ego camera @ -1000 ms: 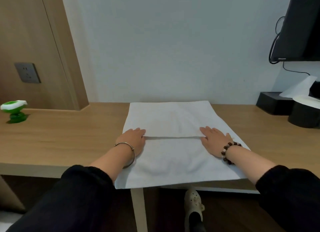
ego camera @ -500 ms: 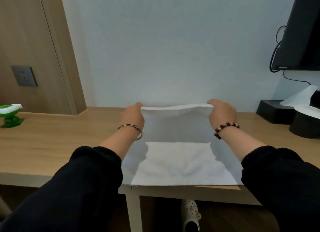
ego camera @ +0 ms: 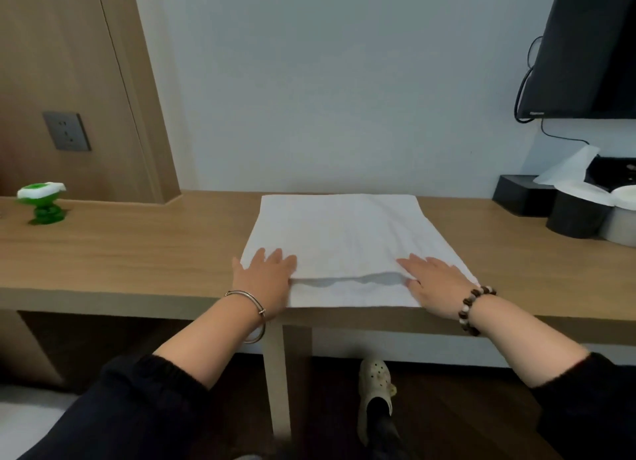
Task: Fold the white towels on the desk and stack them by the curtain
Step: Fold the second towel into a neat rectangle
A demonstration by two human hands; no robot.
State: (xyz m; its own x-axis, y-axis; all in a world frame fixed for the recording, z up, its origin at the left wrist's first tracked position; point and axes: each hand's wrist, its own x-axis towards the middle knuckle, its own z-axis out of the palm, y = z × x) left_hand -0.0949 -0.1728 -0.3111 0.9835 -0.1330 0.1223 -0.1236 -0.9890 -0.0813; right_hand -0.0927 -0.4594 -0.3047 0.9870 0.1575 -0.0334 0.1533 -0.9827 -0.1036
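Arms come in from black sleeves (ego camera: 137,408), forearms bare, wrists just over the table's front edge. The left hand (ego camera: 265,280) is flat, palm down, fingers straight and a bit spread, on the near-left corner of the towel's top layer; bangle (ego camera: 247,294) on that wrist. The right hand (ego camera: 435,284) has the same pose on the near-right corner, bead bracelet (ego camera: 471,304) on the wrist. Neither grips anything: both released, just pressing the cloth down.

The towel (ego camera: 344,232) is white and lies on the table (ego camera: 120,253), with its near edge flush with the front edge and its far edge almost at the back edge by the wall (ego camera: 344,98). It looks doubled over. The top layer's near edge stops just short of the bottom layer's, and it's wavy, with a shadowed gap between the hands.

Handling, my read: light, soft, limp, not fragile. It'll sag if lifted from one point, and the layers can slide on each other. Pinch both layers at two corners at once, or smooth with flat palms and then fold. The top edge wants aligning before the next fold.

Far side: green gadget (ego camera: 41,201) near the left back edge; black box (ego camera: 519,194) and tubs (ego camera: 578,218) at the right back edge. No curtain in view, so can't tell where the stack goes.
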